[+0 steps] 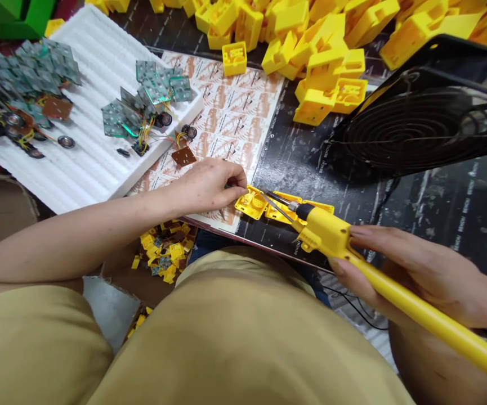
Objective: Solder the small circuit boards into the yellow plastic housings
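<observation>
My left hand [209,184] rests on the table edge with its fingers pinched together, pressing on the left end of an open yellow plastic housing [268,205]. What the fingertips pinch is too small to make out. My right hand [416,270] is wrapped round a yellow soldering iron [395,298]. The iron's metal tip [275,198] lies over the inside of the housing, close to my left fingertips.
A white foam sheet [91,157] holds green circuit boards [154,90] with wires and small speakers. A heap of yellow housings [319,45] fills the back. A black fan [420,118] stands at right. Yellow scraps [165,253] lie in a box below the table edge.
</observation>
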`<state>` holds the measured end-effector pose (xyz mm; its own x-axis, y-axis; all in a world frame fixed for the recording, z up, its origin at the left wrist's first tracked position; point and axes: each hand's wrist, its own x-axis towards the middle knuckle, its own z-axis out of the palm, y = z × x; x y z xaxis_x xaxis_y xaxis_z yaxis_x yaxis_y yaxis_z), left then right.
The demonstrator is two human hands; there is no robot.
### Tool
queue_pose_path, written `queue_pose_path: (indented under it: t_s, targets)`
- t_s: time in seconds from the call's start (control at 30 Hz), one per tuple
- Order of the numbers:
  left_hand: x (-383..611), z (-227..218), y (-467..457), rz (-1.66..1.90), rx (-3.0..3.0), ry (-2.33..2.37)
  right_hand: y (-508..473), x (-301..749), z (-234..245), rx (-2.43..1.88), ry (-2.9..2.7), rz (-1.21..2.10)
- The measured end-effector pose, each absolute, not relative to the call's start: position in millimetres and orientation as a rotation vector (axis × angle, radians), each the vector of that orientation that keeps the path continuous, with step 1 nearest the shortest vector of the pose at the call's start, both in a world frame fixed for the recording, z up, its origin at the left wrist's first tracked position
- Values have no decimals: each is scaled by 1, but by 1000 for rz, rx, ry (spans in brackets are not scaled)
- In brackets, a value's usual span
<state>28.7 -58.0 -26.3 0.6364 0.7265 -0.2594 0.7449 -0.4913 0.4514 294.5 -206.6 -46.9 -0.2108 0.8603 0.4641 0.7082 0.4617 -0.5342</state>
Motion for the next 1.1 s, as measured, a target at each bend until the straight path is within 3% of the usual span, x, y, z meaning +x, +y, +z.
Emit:
queue_pose_path:
  t_s: [0.43, 1.1]
  targets:
    - [48, -11, -60, -397, 2584, 1163, -207, 272, -34, -1088, -2130, 183]
    - [47, -14, -59, -326, 2616, 1127, -203, 280, -22, -1074, -2165, 170]
